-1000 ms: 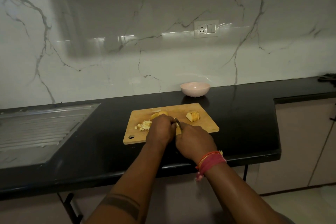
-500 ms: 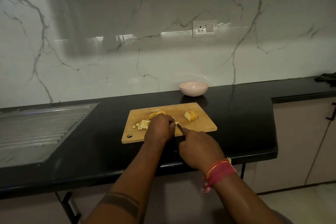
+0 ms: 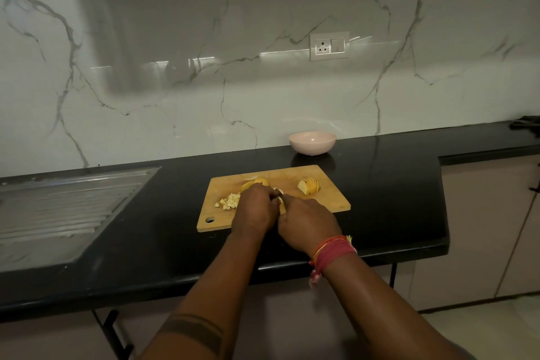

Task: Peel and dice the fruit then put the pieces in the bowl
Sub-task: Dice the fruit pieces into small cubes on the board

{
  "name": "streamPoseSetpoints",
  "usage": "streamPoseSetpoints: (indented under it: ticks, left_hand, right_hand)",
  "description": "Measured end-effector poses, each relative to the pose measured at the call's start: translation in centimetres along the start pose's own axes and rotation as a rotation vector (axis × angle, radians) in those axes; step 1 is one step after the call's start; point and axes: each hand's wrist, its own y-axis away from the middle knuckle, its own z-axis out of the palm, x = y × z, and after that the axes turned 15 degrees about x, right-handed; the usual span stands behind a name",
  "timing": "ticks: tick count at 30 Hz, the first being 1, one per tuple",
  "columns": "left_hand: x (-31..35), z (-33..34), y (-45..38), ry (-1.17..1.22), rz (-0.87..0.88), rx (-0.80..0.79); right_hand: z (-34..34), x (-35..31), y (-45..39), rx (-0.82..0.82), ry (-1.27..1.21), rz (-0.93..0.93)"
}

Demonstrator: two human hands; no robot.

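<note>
A wooden cutting board (image 3: 330, 199) lies on the black counter. My left hand (image 3: 255, 209) is curled over a pale fruit piece (image 3: 280, 192) at the board's middle, hiding most of it. My right hand (image 3: 306, 222) grips a knife (image 3: 282, 204) whose blade shows between the two hands. A heap of small diced pieces (image 3: 229, 201) lies left of my left hand. A yellow fruit chunk (image 3: 255, 183) sits behind that hand. A sliced wedge (image 3: 309, 185) stands at the board's right. The pink bowl (image 3: 312, 142) waits behind the board by the wall.
A steel draining board (image 3: 58, 207) fills the counter's left. The black counter (image 3: 394, 184) ends at its right edge near pale cabinet doors (image 3: 479, 228). A wall socket (image 3: 329, 46) sits on the marble backsplash. A dark object (image 3: 526, 123) lies at the far right.
My right hand with the knife has moved forward again towards my left hand after drawing back half a second ago. My left hand stays over the fruit piece.
</note>
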Motion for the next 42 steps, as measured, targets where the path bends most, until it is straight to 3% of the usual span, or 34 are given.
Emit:
streamPoseSetpoints:
  ticks: [10, 18, 29, 36, 42]
  left_hand:
    - [0.2, 0.2, 0.0, -0.009, -0.032, 0.014]
    - [-0.9, 1.1, 0.1, -0.057, -0.013, 0.063]
    - [-1.2, 1.4, -0.2, -0.054, -0.043, 0.052]
    - [-0.9, 1.3, -0.1, -0.090, -0.055, 0.062]
    - [-0.3, 0.4, 0.3, -0.173, -0.009, 0.069]
  right_hand:
    - [-0.9, 0.9, 2.1, -0.036, 0.056, -0.017]
    - [-1.2, 0.9, 2.5, 0.041, -0.076, 0.012]
    - [0.0, -0.5, -0.1, -0.010, 0.002, -0.012]
    - [-0.7, 0.6, 2.5, -0.015, 0.045, -0.049]
    - [-1.2, 1.0, 2.9, 0.029, -0.049, -0.006]
